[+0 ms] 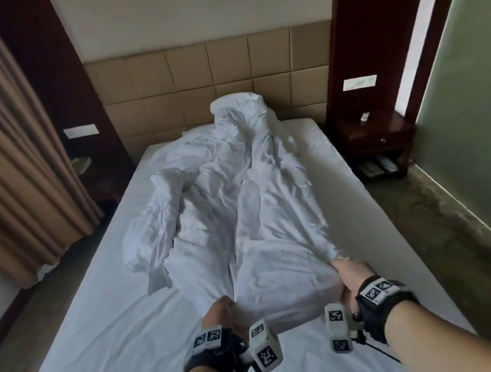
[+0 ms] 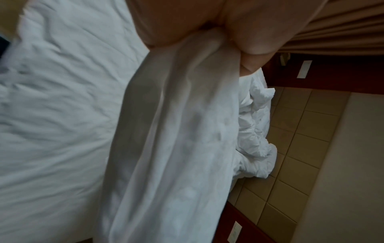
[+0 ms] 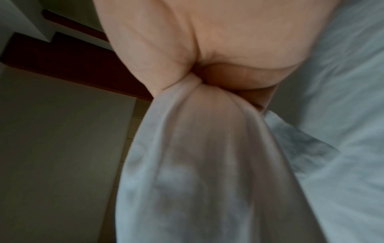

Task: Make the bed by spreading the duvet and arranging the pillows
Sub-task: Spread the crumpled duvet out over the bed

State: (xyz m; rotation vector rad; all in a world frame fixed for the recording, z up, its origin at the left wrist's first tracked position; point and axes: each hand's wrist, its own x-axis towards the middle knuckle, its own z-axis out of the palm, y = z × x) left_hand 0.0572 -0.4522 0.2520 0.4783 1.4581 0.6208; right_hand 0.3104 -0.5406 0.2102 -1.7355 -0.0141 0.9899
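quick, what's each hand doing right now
Left hand: closed, gripping the near edge of the duvet.
Right hand: closed, gripping the same duvet edge further right.

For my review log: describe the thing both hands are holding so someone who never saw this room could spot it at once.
Start at the bed with its tan padded headboard. Down the middle of the flat white sheet runs a crumpled white duvet, bunched lengthwise from the headboard to the foot. Unlike the smooth sheet beneath, it is puffy and creased, and the left hand and right hand grip its near end.
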